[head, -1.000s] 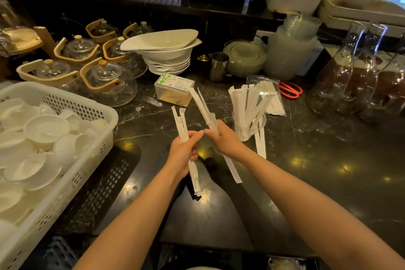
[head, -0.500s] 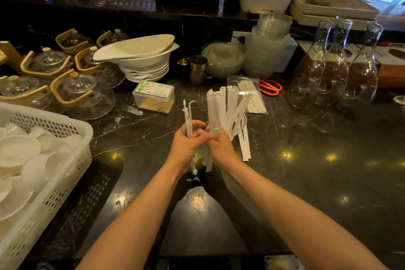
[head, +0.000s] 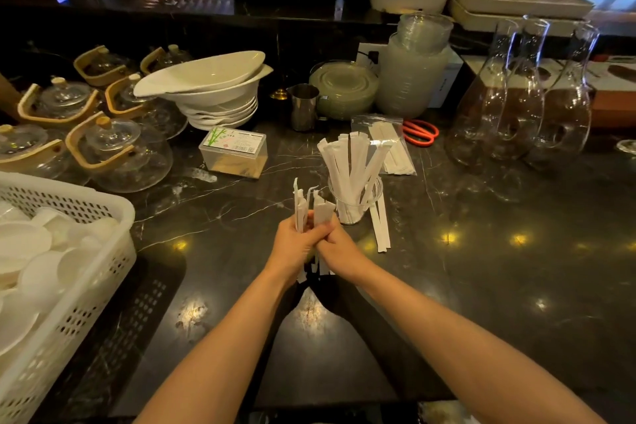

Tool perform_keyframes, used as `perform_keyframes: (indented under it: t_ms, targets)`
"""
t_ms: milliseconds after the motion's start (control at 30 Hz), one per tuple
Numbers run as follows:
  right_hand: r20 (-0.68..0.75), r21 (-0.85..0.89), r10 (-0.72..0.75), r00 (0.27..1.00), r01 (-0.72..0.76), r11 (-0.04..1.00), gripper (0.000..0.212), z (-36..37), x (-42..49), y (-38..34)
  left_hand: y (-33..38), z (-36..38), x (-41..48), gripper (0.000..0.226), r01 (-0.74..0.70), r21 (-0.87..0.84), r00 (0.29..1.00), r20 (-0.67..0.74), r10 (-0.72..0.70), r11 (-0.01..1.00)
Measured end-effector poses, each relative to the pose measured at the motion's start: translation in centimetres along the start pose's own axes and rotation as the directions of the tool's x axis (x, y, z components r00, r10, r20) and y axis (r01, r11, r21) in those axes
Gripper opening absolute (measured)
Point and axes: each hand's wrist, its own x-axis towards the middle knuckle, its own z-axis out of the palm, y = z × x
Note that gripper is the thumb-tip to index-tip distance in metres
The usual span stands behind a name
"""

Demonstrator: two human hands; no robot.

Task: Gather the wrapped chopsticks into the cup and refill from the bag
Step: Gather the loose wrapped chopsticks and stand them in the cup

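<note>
My left hand (head: 295,241) and my right hand (head: 339,248) are pressed together around one upright bundle of white wrapped chopsticks (head: 309,205), just left of the glass cup (head: 354,203). The cup stands on the dark counter and holds several wrapped chopsticks (head: 351,162) fanned upward. Two more wrapped chopsticks (head: 381,224) lean against the cup's right side, resting on the counter. A clear plastic bag (head: 389,144) with more wrapped chopsticks lies behind the cup.
A white basket (head: 86,286) of small dishes sits at the left edge. Glass teapots (head: 117,151), stacked white bowls (head: 216,89), a toothpick box (head: 235,151), a metal cup (head: 303,107), orange scissors (head: 421,131) and glass carafes (head: 523,96) ring the work area.
My two hands, each holding separate wrapped chopsticks a second ago, came together and merged them into one upright bundle beside the cup.
</note>
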Motion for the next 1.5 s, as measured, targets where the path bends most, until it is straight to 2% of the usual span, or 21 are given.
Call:
perform_keyframes:
  t_ms: [100,200,233,300,400,467,567,633,700,833,967,1100,1167,1267,1333,1400,1433,1500]
  targets:
    - [0.056,-0.03,0.04,0.998,-0.038,0.999,0.041,-1.3,-0.2,-0.3,0.3,0.0,0.2,0.013,0.005,0.002,1.0,-0.003,-0.005,1.0]
    - [0.04,-0.058,-0.044,0.998,0.046,0.997,0.041,-3.4,-0.5,-0.8,0.6,0.0,0.7,0.009,0.024,0.0,1.0,0.001,-0.024,1.0]
    - [-0.026,-0.05,-0.08,0.996,0.079,0.996,0.037,-4.1,-0.6,-0.9,0.7,0.1,0.8,0.007,0.042,-0.004,0.999,-0.01,-0.042,0.999]
    - [-0.263,-0.041,-0.146,0.954,0.141,0.989,0.024,-5.8,-0.6,-1.1,0.7,0.2,1.3,0.013,0.079,-0.016,0.996,-0.047,-0.079,0.997]
    - [-0.594,-0.038,-0.138,0.793,0.143,0.989,0.022,-8.4,-0.1,-0.4,0.7,0.3,1.7,0.017,0.117,-0.036,0.989,-0.09,-0.12,0.992]
    - [-0.68,-0.03,-0.066,0.73,0.062,0.998,0.021,-9.6,0.5,0.5,0.7,0.2,1.7,0.022,0.11,-0.039,0.989,-0.093,-0.113,0.993]
    - [-0.644,-0.082,0.092,0.76,-0.188,0.979,0.012,-10.5,1.7,2.7,0.7,0.0,1.5,0.021,0.117,-0.111,0.988,-0.085,-0.127,0.987]
    - [-0.547,-0.193,0.184,0.816,-0.338,0.921,0.027,-10.8,2.2,4.1,0.6,-0.2,1.4,0.02,0.126,-0.108,0.988,-0.07,-0.134,0.986]
    - [-0.462,-0.341,0.236,0.855,-0.416,0.843,0.04,-10.6,2.6,4.8,0.5,-0.2,1.3,0.021,0.114,-0.077,0.991,-0.056,-0.118,0.991]
    - [-0.404,-0.567,0.27,0.874,-0.471,0.675,0.053,-9.6,3.2,4.1,0.3,0.1,1.3,0.019,0.085,-0.058,0.995,-0.055,-0.088,0.995]
    - [-0.417,-0.642,0.279,0.865,-0.497,0.583,0.029,-9.1,3.4,3.3,0.0,0.7,1.3,0.031,0.08,0.028,0.996,-0.04,-0.079,0.996]
    - [-0.418,-0.644,0.316,0.852,-0.523,0.558,0.024,-9.9,2.7,3.1,0.0,1.6,1.3,0.037,0.098,0.037,0.995,0.01,-0.099,0.994]
    - [-0.406,-0.593,0.371,0.835,-0.55,0.589,0.018,-10.7,2.3,3.2,0.1,2.0,1.3,0.038,0.098,0.03,0.995,0.032,-0.099,0.995]
    - [-0.47,-0.365,0.363,0.804,-0.552,0.749,0.01,-12.2,1.3,3.1,0.0,2.6,1.1,0.034,0.09,0.012,0.995,0.052,-0.091,0.996]
    - [-0.541,-0.226,0.241,0.806,-0.415,0.881,0.01,-12.7,0.5,2.5,0.0,3.0,1.1,0.031,0.075,0.007,0.994,0.073,-0.076,0.997]
    - [-0.569,-0.176,0.089,0.818,-0.226,0.958,0.01,-12.4,-0.6,1.2,0.1,3.4,1.1,0.027,0.058,0.015,0.994,0.097,-0.059,0.998]
    - [-0.542,-0.179,0.03,0.84,-0.15,0.972,0.009,-11.9,-1.2,0.5,0.2,3.6,1.1,0.025,0.045,0.02,0.993,0.109,-0.047,0.999]
    - [-0.391,-0.233,-0.051,0.919,-0.045,0.971,0.007,-10.4,-2.2,-0.8,0.6,3.9,1.0,0.02,0.022,0.005,0.99,0.141,-0.023,1.0]
